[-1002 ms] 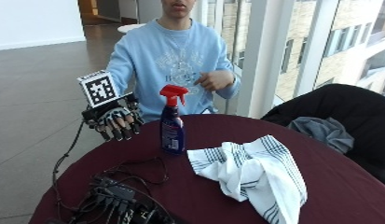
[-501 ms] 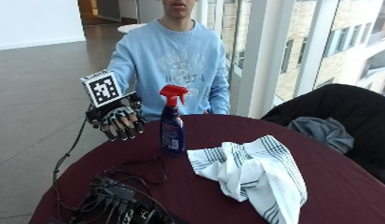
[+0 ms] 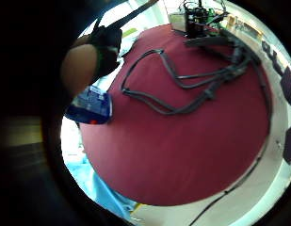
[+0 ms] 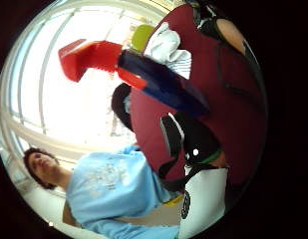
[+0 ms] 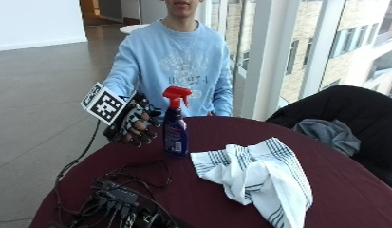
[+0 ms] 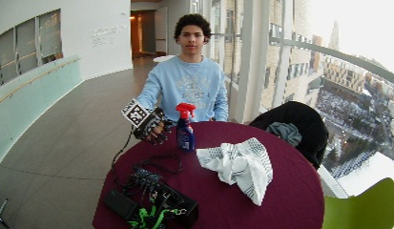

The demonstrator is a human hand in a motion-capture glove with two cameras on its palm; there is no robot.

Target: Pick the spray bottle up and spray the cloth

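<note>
hands: right hand (image 5: 134,124) fingers spread, holding nothing | beside upright spray bottle (image 5: 175,124) | cloth (image 5: 258,175) crumpled nearby

Your spray bottle (image 5: 175,128) stands upright on the table (image 5: 347,190), left of centre in the frame. Your gloved hand (image 5: 135,124) hovers just left of it. The cloth (image 5: 258,178) lies to the bottle's right, lower in the frame. Cables (image 5: 119,194) sprawl at lower left.
</note>
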